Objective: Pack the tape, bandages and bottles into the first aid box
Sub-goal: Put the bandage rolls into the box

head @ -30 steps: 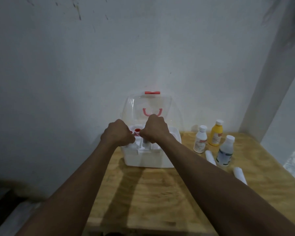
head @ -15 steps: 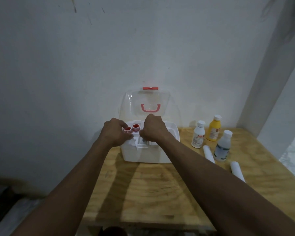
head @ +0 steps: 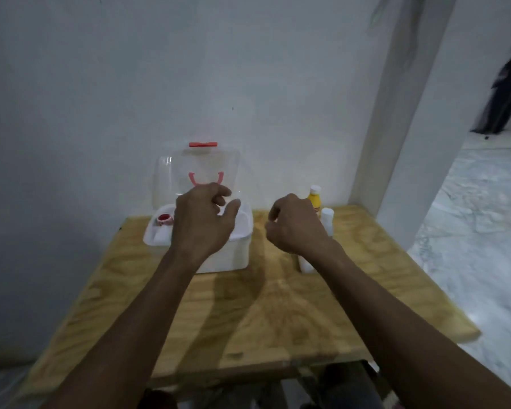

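1. At the far left of the wooden table (head: 263,314), against the wall, stands the white first aid box (head: 236,252) with its clear lid (head: 171,175) tipped up and open; a red-capped roll, probably the tape (head: 164,219), already sits in its left end.
2. Over the box hangs the left hand (head: 202,224), fingers loosely curled and spread, holding nothing.
3. Right of the box, above bare table, the right hand (head: 295,228) is half curled and also empty, lying between the box and the bottles.
4. Just beyond that hand are the yellow bottle (head: 314,199) and a white bottle (head: 327,219), both upright; a white roll, likely a bandage (head: 306,265), shows under the wrist. Other items there are hidden.
5. Judged from this, the tape step looks done and the bottles and bandages remain.
6. Next, the right hand would need to reach further right, close round one bottle without toppling its neighbour, and carry it left into a free compartment.
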`<action>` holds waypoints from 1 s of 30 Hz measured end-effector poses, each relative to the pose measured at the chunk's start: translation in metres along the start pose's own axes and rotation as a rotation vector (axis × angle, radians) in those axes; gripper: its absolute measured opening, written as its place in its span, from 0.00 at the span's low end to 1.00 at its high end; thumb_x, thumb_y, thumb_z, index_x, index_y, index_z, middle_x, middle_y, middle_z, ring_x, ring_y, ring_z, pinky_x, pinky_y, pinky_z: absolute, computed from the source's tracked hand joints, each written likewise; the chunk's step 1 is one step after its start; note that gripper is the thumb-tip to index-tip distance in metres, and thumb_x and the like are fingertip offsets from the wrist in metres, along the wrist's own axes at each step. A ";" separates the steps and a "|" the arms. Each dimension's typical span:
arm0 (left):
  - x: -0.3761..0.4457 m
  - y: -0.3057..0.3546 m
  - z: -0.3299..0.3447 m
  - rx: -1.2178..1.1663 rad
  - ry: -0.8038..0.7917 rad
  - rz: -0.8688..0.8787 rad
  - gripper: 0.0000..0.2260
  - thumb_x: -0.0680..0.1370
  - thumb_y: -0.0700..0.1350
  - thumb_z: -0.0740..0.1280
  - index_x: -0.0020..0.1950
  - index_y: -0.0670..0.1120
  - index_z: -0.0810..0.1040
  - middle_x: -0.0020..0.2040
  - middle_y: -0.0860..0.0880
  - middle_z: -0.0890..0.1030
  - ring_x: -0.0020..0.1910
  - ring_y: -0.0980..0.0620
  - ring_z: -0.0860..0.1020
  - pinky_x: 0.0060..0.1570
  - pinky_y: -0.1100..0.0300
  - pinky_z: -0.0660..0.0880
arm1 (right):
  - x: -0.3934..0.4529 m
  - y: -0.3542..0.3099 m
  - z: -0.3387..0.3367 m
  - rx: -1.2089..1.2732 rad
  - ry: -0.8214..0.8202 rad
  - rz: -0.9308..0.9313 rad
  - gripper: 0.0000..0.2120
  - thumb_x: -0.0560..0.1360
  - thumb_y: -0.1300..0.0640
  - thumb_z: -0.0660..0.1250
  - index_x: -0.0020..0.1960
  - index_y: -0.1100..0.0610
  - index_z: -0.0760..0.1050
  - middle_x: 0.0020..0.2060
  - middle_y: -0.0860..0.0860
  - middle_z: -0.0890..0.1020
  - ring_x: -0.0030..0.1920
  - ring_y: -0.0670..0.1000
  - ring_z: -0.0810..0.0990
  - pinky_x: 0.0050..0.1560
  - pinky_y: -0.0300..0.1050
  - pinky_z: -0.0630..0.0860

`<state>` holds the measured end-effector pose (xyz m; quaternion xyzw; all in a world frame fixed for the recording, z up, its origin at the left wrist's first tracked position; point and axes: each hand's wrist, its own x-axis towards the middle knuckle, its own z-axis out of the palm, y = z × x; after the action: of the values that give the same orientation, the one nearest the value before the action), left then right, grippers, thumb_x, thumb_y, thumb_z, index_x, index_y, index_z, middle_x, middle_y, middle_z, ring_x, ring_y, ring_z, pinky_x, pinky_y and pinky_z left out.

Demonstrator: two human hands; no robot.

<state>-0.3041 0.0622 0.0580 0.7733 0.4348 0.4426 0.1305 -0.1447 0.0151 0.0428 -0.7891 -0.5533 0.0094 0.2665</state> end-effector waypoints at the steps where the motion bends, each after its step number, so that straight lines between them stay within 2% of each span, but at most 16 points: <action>1: -0.006 0.011 0.012 -0.047 -0.038 0.006 0.12 0.74 0.50 0.72 0.54 0.46 0.83 0.42 0.50 0.84 0.38 0.55 0.80 0.44 0.61 0.78 | -0.005 0.016 -0.003 -0.032 -0.022 0.039 0.10 0.71 0.57 0.68 0.50 0.60 0.80 0.46 0.55 0.82 0.49 0.56 0.81 0.43 0.42 0.71; 5: -0.021 0.035 0.069 -0.089 -0.228 -0.068 0.12 0.72 0.49 0.73 0.52 0.46 0.84 0.42 0.49 0.85 0.41 0.52 0.82 0.46 0.56 0.79 | -0.024 0.070 -0.015 -0.069 -0.032 0.178 0.11 0.71 0.53 0.70 0.46 0.61 0.77 0.41 0.54 0.78 0.42 0.55 0.79 0.33 0.40 0.67; 8: -0.026 0.037 0.112 -0.022 -0.367 -0.172 0.14 0.72 0.51 0.73 0.54 0.45 0.83 0.49 0.47 0.85 0.49 0.48 0.82 0.49 0.59 0.76 | -0.035 0.097 -0.019 -0.075 -0.045 0.263 0.12 0.72 0.56 0.70 0.43 0.58 0.67 0.40 0.55 0.74 0.43 0.56 0.77 0.33 0.42 0.67; 11: -0.028 0.035 0.142 0.031 -0.430 -0.251 0.15 0.72 0.52 0.73 0.54 0.44 0.82 0.54 0.45 0.84 0.52 0.46 0.81 0.45 0.59 0.73 | -0.040 0.116 -0.012 -0.044 -0.079 0.327 0.16 0.71 0.56 0.71 0.39 0.55 0.62 0.43 0.55 0.73 0.40 0.54 0.73 0.28 0.41 0.62; 13: -0.028 0.034 0.153 0.040 -0.460 -0.315 0.17 0.71 0.52 0.73 0.55 0.43 0.81 0.54 0.45 0.83 0.51 0.46 0.81 0.41 0.59 0.72 | -0.041 0.122 -0.008 -0.006 -0.105 0.350 0.16 0.71 0.55 0.72 0.43 0.56 0.64 0.44 0.54 0.72 0.42 0.55 0.73 0.28 0.41 0.62; 16: -0.024 0.032 0.163 0.037 -0.543 -0.401 0.22 0.67 0.55 0.75 0.54 0.43 0.79 0.51 0.46 0.82 0.44 0.48 0.80 0.30 0.60 0.67 | -0.042 0.127 -0.002 0.037 -0.121 0.369 0.17 0.71 0.54 0.72 0.46 0.57 0.64 0.43 0.54 0.71 0.48 0.57 0.77 0.37 0.44 0.68; 18: -0.021 0.030 0.167 0.045 -0.586 -0.422 0.24 0.64 0.56 0.77 0.52 0.42 0.80 0.48 0.45 0.83 0.43 0.47 0.81 0.27 0.61 0.65 | -0.042 0.129 0.001 0.055 -0.123 0.387 0.16 0.72 0.54 0.71 0.46 0.57 0.63 0.43 0.53 0.70 0.49 0.57 0.77 0.40 0.44 0.68; 22: -0.017 0.035 0.168 0.083 -0.625 -0.458 0.27 0.63 0.53 0.77 0.56 0.41 0.76 0.51 0.45 0.81 0.45 0.46 0.81 0.28 0.61 0.69 | -0.042 0.131 0.002 0.074 -0.122 0.409 0.16 0.72 0.55 0.71 0.47 0.58 0.63 0.42 0.53 0.70 0.43 0.53 0.71 0.39 0.43 0.68; 26: -0.018 0.038 0.161 0.116 -0.674 -0.480 0.24 0.68 0.52 0.74 0.58 0.43 0.71 0.50 0.45 0.78 0.44 0.46 0.79 0.31 0.59 0.74 | -0.041 0.133 0.004 0.174 -0.135 0.438 0.13 0.69 0.56 0.71 0.44 0.60 0.68 0.36 0.52 0.73 0.40 0.54 0.76 0.28 0.40 0.65; 30: -0.024 0.036 0.144 0.061 -0.684 -0.472 0.22 0.70 0.49 0.73 0.59 0.42 0.71 0.53 0.44 0.77 0.48 0.45 0.78 0.38 0.56 0.77 | -0.044 0.127 0.000 0.310 -0.158 0.441 0.12 0.65 0.55 0.71 0.41 0.62 0.72 0.35 0.54 0.77 0.38 0.55 0.79 0.28 0.42 0.73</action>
<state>-0.1748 0.0486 -0.0173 0.7584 0.5446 0.1053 0.3424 -0.0513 -0.0550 -0.0248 -0.8371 -0.3794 0.2131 0.3315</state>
